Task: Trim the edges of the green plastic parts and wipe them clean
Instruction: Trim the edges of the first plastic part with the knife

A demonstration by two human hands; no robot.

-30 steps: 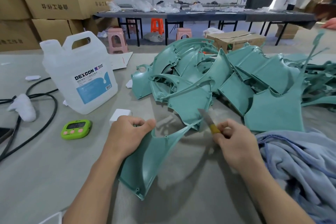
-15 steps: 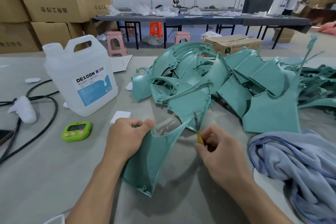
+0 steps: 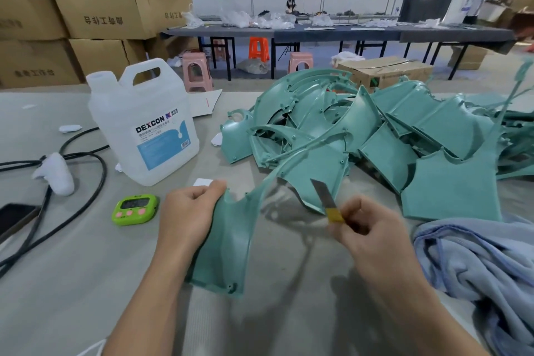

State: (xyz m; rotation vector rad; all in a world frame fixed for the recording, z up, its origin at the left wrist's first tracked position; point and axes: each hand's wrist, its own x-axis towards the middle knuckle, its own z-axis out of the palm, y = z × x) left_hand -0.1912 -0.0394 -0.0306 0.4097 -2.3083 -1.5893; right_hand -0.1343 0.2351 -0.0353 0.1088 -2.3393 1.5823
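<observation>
The left hand [image 3: 187,217] curled its fingers round the top edge of a green plastic part [image 3: 228,243] over the gray surface [image 3: 72,283], and the right hand [image 3: 367,228] pinched a small yellow knife [image 3: 326,199], blade up, near the pile of green parts [image 3: 375,139].

One green part [image 3: 228,240] held, an uncounted heap of parts [image 3: 450,191] far right, one knife [image 3: 322,192], one jug [image 3: 138,124], one timer [image 3: 135,209], one cloth [image 3: 476,263]

Green part [image 3: 228,243]: smooth plastic, slight sheen. Knife blade [image 3: 320,191]: dull metal. Cloth [image 3: 474,263]: soft blue fabric. Jug [image 3: 141,127]: translucent plastic.
</observation>
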